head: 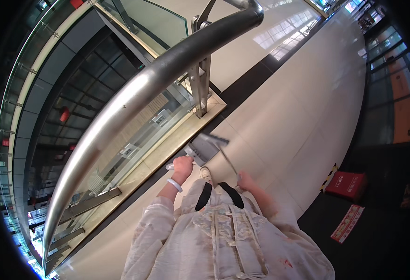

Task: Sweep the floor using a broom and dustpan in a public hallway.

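My left hand [184, 166], with a pale bangle at the wrist, grips the light handle of a grey long-handled dustpan [205, 151]. The pan rests low, close to the dark border strip beside the railing's base. In my right hand [247, 181] is the thin stick of a broom [230, 161]. Its grey head with dark bristles [219, 139] is slightly blurred and overlaps the far side of the dustpan. Whether the bristles touch the floor or the pan, I cannot tell. One pale shoe [206, 173] shows just below the dustpan.
A thick metal handrail [131, 94] curves along my left, above glass panels and a steel post [200, 87]. Beyond the glass is a drop to a lower level. Pale floor tiles [278, 122] stretch ahead. A red box [346, 184] stands at the right by striped tape.
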`<action>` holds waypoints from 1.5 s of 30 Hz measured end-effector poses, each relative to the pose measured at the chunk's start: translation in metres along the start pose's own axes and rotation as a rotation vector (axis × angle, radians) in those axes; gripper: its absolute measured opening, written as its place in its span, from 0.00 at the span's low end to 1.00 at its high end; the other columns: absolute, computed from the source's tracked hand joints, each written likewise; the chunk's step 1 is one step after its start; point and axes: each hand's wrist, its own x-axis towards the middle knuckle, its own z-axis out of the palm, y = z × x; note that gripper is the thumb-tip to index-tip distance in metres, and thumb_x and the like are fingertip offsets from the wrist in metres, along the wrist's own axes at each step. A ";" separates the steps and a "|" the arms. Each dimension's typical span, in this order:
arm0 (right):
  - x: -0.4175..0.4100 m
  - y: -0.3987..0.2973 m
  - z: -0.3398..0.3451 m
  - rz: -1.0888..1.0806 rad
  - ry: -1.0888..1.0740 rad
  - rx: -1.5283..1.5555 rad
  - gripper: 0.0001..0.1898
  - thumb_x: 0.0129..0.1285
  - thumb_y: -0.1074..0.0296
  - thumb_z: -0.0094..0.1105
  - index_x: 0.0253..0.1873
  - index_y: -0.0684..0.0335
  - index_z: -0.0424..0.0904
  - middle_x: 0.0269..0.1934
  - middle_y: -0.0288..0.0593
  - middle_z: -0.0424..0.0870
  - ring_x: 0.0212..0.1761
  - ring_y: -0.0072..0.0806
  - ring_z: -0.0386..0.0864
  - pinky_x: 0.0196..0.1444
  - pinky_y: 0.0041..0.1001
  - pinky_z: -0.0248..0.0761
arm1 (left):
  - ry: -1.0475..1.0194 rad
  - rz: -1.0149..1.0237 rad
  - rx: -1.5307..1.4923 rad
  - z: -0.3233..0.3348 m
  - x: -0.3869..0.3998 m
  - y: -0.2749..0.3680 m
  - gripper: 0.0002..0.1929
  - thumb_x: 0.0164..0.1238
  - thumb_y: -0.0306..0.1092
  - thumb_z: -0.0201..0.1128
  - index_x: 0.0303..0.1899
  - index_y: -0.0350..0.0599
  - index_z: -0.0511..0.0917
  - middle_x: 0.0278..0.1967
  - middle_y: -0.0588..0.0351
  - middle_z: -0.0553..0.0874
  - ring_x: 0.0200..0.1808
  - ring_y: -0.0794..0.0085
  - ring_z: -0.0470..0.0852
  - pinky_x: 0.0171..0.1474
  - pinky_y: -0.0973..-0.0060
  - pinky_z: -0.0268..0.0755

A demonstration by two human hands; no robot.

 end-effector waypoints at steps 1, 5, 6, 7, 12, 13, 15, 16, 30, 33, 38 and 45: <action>-0.012 -0.004 -0.005 0.164 -0.125 0.246 0.20 0.46 0.82 0.54 0.48 0.63 0.69 0.21 0.49 0.76 0.18 0.36 0.76 0.15 0.33 0.66 | -0.009 0.006 0.005 -0.001 0.003 -0.004 0.07 0.52 0.33 0.59 0.32 0.53 0.83 0.30 0.50 0.85 0.35 0.57 0.84 0.36 0.62 0.75; -0.046 0.000 -0.041 0.407 -0.253 0.597 0.31 0.47 0.83 0.56 0.60 0.59 0.66 0.22 0.44 0.74 0.14 0.22 0.67 0.12 0.23 0.56 | -0.046 0.023 -0.001 -0.008 0.010 -0.009 0.07 0.51 0.34 0.60 0.32 0.54 0.83 0.30 0.51 0.85 0.35 0.58 0.84 0.36 0.63 0.75; -0.056 0.007 -0.050 0.418 -0.241 0.609 0.31 0.47 0.83 0.56 0.60 0.59 0.66 0.22 0.44 0.74 0.14 0.22 0.67 0.12 0.23 0.56 | -0.053 0.042 0.003 -0.009 0.010 -0.007 0.07 0.51 0.34 0.60 0.32 0.54 0.83 0.30 0.51 0.85 0.35 0.58 0.84 0.36 0.63 0.75; -0.062 0.014 -0.058 0.436 -0.213 0.648 0.31 0.47 0.83 0.55 0.61 0.58 0.65 0.22 0.44 0.75 0.14 0.22 0.67 0.12 0.24 0.57 | -0.055 0.044 -0.021 -0.010 0.010 -0.005 0.07 0.51 0.34 0.60 0.33 0.54 0.83 0.30 0.51 0.85 0.36 0.58 0.84 0.36 0.63 0.75; -0.089 0.017 -0.085 0.538 -0.021 0.513 0.23 0.53 0.76 0.51 0.57 0.58 0.68 0.23 0.42 0.75 0.14 0.27 0.71 0.12 0.27 0.62 | -0.063 0.148 -0.061 -0.005 0.014 0.018 0.08 0.51 0.34 0.61 0.34 0.55 0.83 0.30 0.51 0.85 0.35 0.59 0.84 0.36 0.63 0.75; -0.091 0.026 -0.081 0.555 0.001 0.535 0.23 0.53 0.76 0.51 0.57 0.58 0.68 0.23 0.42 0.75 0.14 0.27 0.71 0.12 0.27 0.62 | -0.087 0.187 -0.029 -0.007 0.017 0.029 0.09 0.51 0.35 0.61 0.36 0.56 0.83 0.30 0.52 0.85 0.35 0.59 0.84 0.36 0.63 0.75; -0.088 0.049 -0.071 0.505 0.160 0.544 0.21 0.54 0.76 0.51 0.55 0.59 0.68 0.22 0.42 0.75 0.14 0.27 0.71 0.12 0.28 0.63 | -0.116 0.254 0.013 -0.006 0.022 0.047 0.10 0.50 0.36 0.62 0.37 0.58 0.83 0.30 0.53 0.84 0.35 0.59 0.83 0.36 0.62 0.75; -0.088 0.056 -0.071 0.517 0.176 0.559 0.21 0.54 0.76 0.51 0.55 0.59 0.68 0.22 0.42 0.75 0.14 0.27 0.71 0.12 0.28 0.63 | -0.125 0.264 0.006 -0.003 0.023 0.055 0.10 0.50 0.37 0.62 0.37 0.57 0.83 0.30 0.53 0.84 0.35 0.59 0.83 0.37 0.62 0.75; -0.080 0.139 -0.053 0.448 0.190 0.361 0.20 0.49 0.71 0.61 0.49 0.67 0.70 0.28 0.55 0.80 0.21 0.41 0.79 0.18 0.36 0.70 | -0.213 0.405 0.083 0.035 0.016 0.205 0.08 0.54 0.40 0.61 0.35 0.54 0.82 0.29 0.52 0.85 0.34 0.60 0.84 0.36 0.62 0.75; -0.124 0.138 -0.094 0.477 0.011 0.598 0.21 0.50 0.73 0.59 0.51 0.67 0.69 0.23 0.50 0.77 0.16 0.34 0.75 0.14 0.32 0.65 | -0.170 0.397 0.090 0.048 0.011 0.229 0.08 0.53 0.38 0.61 0.35 0.56 0.83 0.30 0.53 0.85 0.34 0.59 0.84 0.36 0.62 0.74; -0.166 0.226 -0.139 0.484 0.002 1.080 0.25 0.48 0.82 0.56 0.55 0.63 0.70 0.19 0.39 0.72 0.13 0.21 0.66 0.11 0.24 0.56 | -0.150 0.305 0.153 0.039 0.013 0.255 0.08 0.52 0.38 0.61 0.35 0.60 0.83 0.30 0.57 0.85 0.33 0.62 0.84 0.35 0.63 0.74; -0.147 0.276 -0.198 0.400 0.245 0.648 0.20 0.50 0.77 0.54 0.52 0.65 0.70 0.23 0.46 0.78 0.16 0.31 0.75 0.15 0.30 0.67 | -0.029 0.159 0.105 0.044 0.022 0.295 0.08 0.53 0.44 0.64 0.35 0.59 0.84 0.28 0.56 0.85 0.32 0.61 0.84 0.35 0.64 0.75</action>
